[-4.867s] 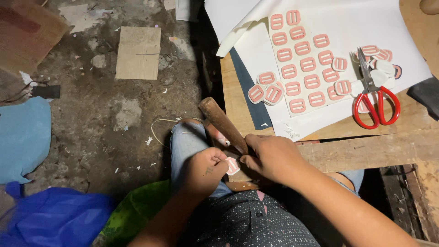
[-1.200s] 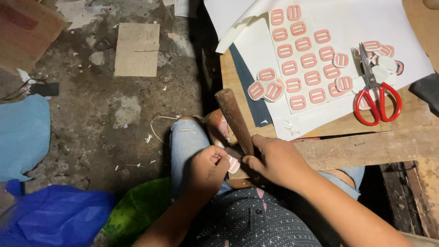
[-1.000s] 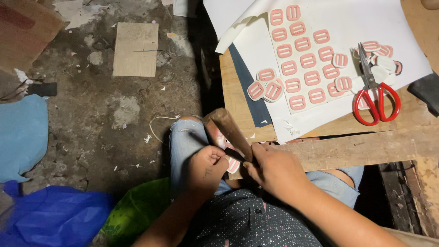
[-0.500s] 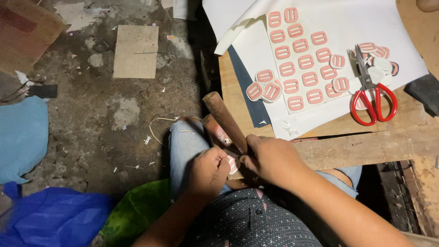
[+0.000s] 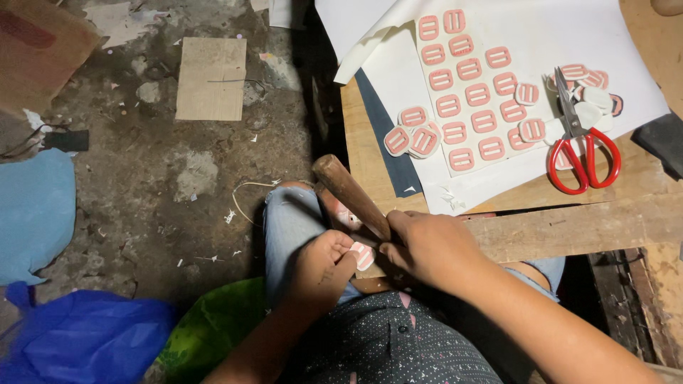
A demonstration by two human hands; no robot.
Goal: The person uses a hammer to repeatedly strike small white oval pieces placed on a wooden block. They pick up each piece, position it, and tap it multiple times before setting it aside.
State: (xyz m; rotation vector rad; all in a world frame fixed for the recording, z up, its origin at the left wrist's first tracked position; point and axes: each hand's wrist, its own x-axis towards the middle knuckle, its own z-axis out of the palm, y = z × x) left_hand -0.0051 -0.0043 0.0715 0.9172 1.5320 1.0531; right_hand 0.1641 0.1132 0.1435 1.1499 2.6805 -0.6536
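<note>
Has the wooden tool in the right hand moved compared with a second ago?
Yes. The wooden tool in the right hand has tipped back up: its rounded end now points toward the table edge instead of lying low by the knee.

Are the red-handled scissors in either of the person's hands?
No, the scissors lie on the white paper, away from both hands.

We see red-handled scissors (image 5: 583, 153) lying on white paper (image 5: 569, 43) with rows of pink oval pieces (image 5: 466, 92) on a wooden table (image 5: 569, 227); on the rough floor, a cardboard square (image 5: 211, 78), blue plastic bag (image 5: 85, 341), light blue cloth (image 5: 32, 213), green bag (image 5: 220, 327)
</note>
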